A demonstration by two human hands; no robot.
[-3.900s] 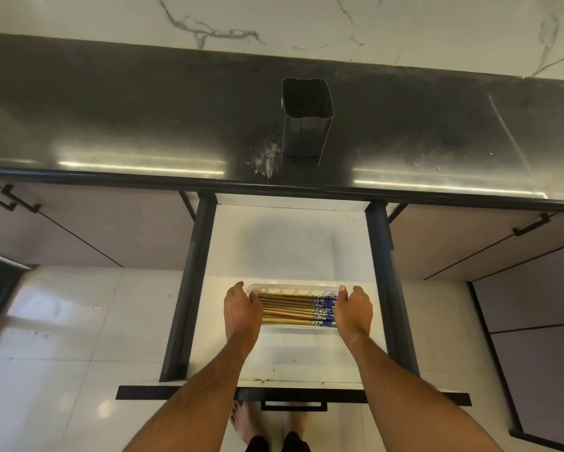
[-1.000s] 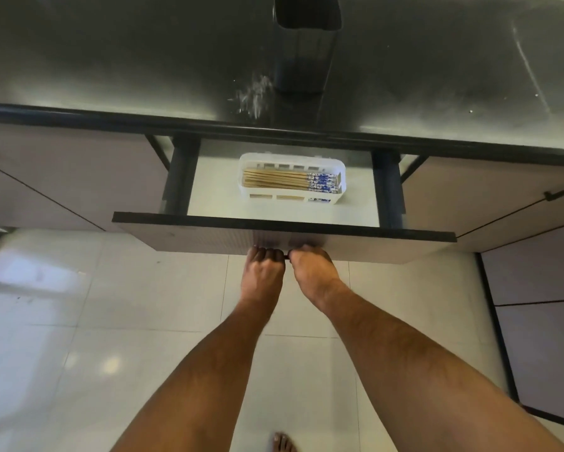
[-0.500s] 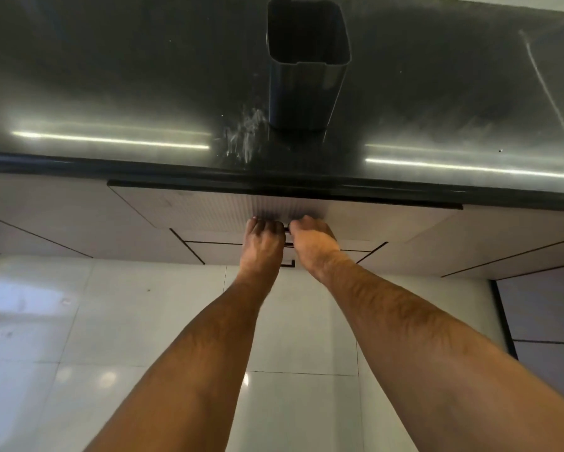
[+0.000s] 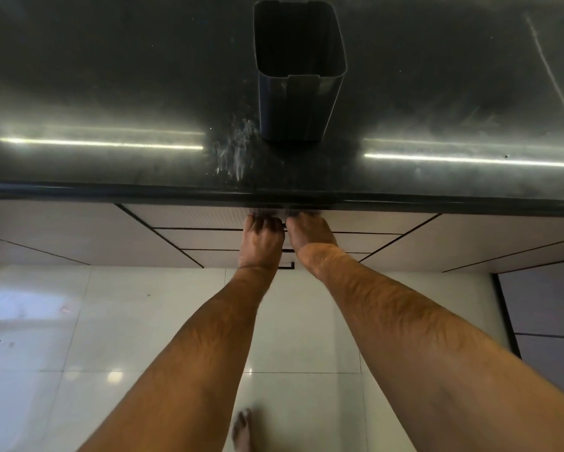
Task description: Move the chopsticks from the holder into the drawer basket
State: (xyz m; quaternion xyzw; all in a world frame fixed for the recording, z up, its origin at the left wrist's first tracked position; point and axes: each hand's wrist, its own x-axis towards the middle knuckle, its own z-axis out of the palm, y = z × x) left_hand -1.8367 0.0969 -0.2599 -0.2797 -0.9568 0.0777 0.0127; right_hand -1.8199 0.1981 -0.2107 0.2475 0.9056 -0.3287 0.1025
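The left hand (image 4: 261, 238) and right hand (image 4: 308, 231) are together, fingers pressed against the top drawer front (image 4: 208, 216) just under the desk (image 4: 111, 93) edge; whether they clasp the handle cannot be told. The drawer sits flush, hiding basket and chopsticks. The holder (image 4: 298, 73) stands empty on the desk. Judged step: closing the drawer, final stage. Next move: release both hands.

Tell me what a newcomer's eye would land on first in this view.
First the empty dark holder, standing upright at the middle of the glossy black countertop, with pale smears beside its base. Then the left hand and right hand, side by side against the top drawer front just under the counter's edge. A bare foot shows on the white floor tiles.
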